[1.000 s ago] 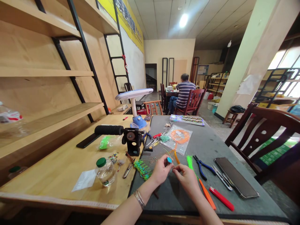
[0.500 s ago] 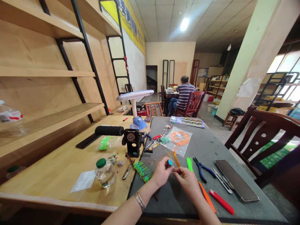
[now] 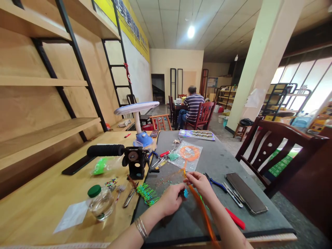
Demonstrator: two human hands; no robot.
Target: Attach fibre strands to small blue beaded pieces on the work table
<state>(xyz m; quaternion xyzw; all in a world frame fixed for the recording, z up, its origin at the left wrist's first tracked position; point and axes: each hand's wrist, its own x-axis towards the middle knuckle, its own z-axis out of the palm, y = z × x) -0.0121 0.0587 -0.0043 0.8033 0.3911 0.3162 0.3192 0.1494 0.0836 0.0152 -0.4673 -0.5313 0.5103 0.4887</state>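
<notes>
My left hand (image 3: 171,200) is closed in a pinch on a small blue spool (image 3: 185,193) just above the grey mat (image 3: 220,162). A short way beyond it, my right hand (image 3: 199,182) pinches something fine that I cannot make out, near the end of an orange strand (image 3: 202,211) that runs toward me under my right forearm. A bundle of green and yellow strands (image 3: 146,193) lies left of my left hand. Blue-handled pliers (image 3: 216,183) lie right of my right hand.
On the mat lie a bag with an orange coil (image 3: 188,154), a phone (image 3: 245,192) and a red tool (image 3: 235,218). A black hand-crank device (image 3: 133,159), a small jar with a green lid (image 3: 100,202) and a lamp (image 3: 138,121) stand on the wooden table. A dark chair (image 3: 275,145) stands at the right. A person in a striped shirt (image 3: 192,105) sits far back.
My view has swung right and dipped. My right hand has moved away from my left, farther out over the mat, and the orange strand now trails under my right forearm.
</notes>
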